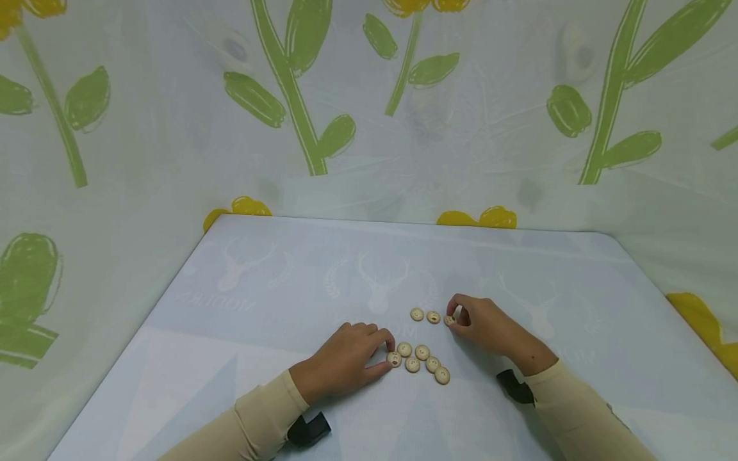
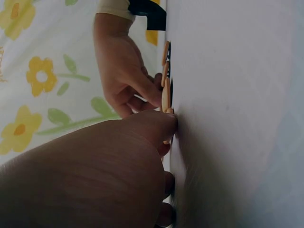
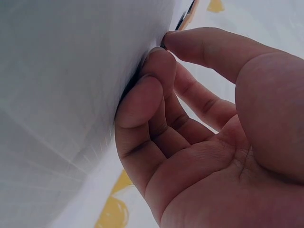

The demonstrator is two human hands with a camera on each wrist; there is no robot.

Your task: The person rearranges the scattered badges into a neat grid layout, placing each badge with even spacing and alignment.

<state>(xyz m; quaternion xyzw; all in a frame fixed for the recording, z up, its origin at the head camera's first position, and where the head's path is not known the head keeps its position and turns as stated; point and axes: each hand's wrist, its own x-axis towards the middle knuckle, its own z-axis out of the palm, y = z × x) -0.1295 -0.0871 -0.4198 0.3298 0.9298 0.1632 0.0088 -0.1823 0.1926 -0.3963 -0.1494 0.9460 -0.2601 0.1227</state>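
- The pale deer-print tabletop (image 1: 311, 275) bears all the round wooden buttons, set between the two hands.
- The left hand (image 1: 348, 362) pinches the leftmost cluster button (image 1: 394, 359) between thumb and forefinger.
- The right hand (image 1: 484, 325) pinches the row's end button (image 1: 450, 320); whether that button fully rests on the table cannot be told.
- The lower cluster (image 1: 423, 352) counts six buttons, the pinched one included, most nearly touching.
- The upper row (image 1: 434, 317) counts three, its right end under the right fingertips.
- The step in hand seems to be setting buttons side by side in that row; the next move probably calls for aligning the end button, then loosening the right pinch without nudging its neighbour.
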